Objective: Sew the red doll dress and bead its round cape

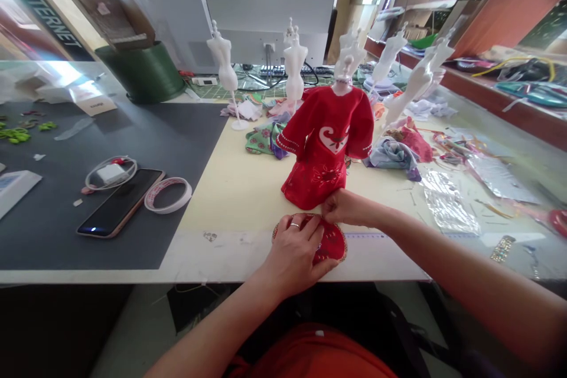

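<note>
**Two hands on a round red cloth (331, 242)**

Round red cloth low in the middle of the frame, right at the near edge of the table (239, 189). Long way of the cloth running side to side, with a thin gold rim and a bit of a tilt down to the right. Left hand (292, 254) on top of it, over most of the left part, coming up from the bottom of the frame. Fingers bent a little and pressing down, with a ring (294, 225) on one finger. A real grip or just a press? Hard to tell from here. Right hand (348, 208) coming in from the right side, nearer the top edge of the cloth. Fingers and thumb close together, pinching that edge shut.

Just above both hands, a red doll dress (325, 147) on a white dress stand (344, 74), near but not touching. Just right of the cloth, a long ruler (367, 235) along the table edge. Off to the left, on a gray mat (110, 242), a phone (119, 202), a roll of tape (168, 195) and a charger (110, 174). On the right, cloth scraps (392, 156) and foil sheets (449, 212). Far upper left, a green bin (139, 74).
</note>
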`<state>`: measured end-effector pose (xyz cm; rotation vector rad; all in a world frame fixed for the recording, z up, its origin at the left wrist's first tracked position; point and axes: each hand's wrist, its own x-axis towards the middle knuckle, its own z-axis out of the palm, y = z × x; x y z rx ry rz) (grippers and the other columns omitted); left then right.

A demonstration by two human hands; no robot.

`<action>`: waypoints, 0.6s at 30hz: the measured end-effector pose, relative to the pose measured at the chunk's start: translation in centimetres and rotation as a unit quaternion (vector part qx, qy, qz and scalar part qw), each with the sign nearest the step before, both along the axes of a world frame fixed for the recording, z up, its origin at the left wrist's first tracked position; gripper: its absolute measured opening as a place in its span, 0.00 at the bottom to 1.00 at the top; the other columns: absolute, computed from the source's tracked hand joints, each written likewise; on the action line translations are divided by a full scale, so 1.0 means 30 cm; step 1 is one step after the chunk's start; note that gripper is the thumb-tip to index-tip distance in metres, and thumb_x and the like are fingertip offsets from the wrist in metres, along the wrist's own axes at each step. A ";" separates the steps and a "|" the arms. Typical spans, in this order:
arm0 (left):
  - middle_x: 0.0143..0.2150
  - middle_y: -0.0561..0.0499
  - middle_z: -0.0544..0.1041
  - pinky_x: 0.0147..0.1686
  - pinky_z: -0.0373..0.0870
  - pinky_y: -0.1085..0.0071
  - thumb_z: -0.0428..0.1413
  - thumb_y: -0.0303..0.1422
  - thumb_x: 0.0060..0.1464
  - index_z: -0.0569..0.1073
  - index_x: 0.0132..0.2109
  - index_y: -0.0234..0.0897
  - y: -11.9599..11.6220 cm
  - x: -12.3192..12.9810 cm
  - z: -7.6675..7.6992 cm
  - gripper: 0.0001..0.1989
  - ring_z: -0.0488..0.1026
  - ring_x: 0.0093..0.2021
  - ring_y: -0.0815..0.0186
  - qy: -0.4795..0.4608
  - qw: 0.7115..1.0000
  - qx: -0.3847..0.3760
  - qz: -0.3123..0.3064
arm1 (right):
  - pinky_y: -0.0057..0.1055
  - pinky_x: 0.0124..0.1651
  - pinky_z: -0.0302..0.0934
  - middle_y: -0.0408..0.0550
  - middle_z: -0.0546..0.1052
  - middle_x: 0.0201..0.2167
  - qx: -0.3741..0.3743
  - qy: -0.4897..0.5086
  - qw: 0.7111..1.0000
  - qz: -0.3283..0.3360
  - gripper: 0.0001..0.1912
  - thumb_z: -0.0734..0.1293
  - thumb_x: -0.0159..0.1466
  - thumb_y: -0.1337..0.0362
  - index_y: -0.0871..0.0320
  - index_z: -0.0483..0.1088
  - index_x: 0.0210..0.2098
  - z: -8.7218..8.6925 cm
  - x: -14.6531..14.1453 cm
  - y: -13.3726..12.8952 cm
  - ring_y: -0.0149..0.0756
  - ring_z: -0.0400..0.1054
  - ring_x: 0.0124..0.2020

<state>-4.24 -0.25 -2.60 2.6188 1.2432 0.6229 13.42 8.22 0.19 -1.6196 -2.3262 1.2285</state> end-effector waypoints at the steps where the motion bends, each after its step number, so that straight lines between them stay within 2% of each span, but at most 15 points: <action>1: 0.56 0.43 0.69 0.52 0.54 0.54 0.49 0.48 0.55 0.67 0.53 0.33 0.000 0.000 0.000 0.26 0.62 0.53 0.52 0.000 1.000 0.000 0.000 | 0.26 0.23 0.48 0.40 0.62 0.17 0.000 0.001 1.000 0.000 0.03 0.61 0.46 0.68 0.60 0.64 0.17 -0.001 0.000 0.000 0.27 0.52 0.22; 8: 0.57 0.44 0.68 0.52 0.53 0.54 0.49 0.48 0.55 0.67 0.54 0.34 -0.005 -0.001 0.006 0.26 0.62 0.54 0.51 0.003 1.000 0.000 -0.002 | 0.25 0.22 0.47 0.38 0.61 0.16 0.000 0.012 1.000 -0.002 0.03 0.60 0.46 0.69 0.60 0.63 0.16 -0.007 0.004 -0.001 0.26 0.51 0.21; 18: 0.57 0.45 0.68 0.52 0.52 0.53 0.50 0.50 0.54 0.66 0.55 0.35 -0.004 0.004 0.012 0.28 0.61 0.53 0.50 0.014 1.000 -0.014 -0.006 | 0.26 0.21 0.45 0.37 0.58 0.14 -0.011 0.008 1.000 -0.022 0.06 0.60 0.45 0.71 0.60 0.60 0.14 0.024 -0.015 -0.013 0.25 0.47 0.20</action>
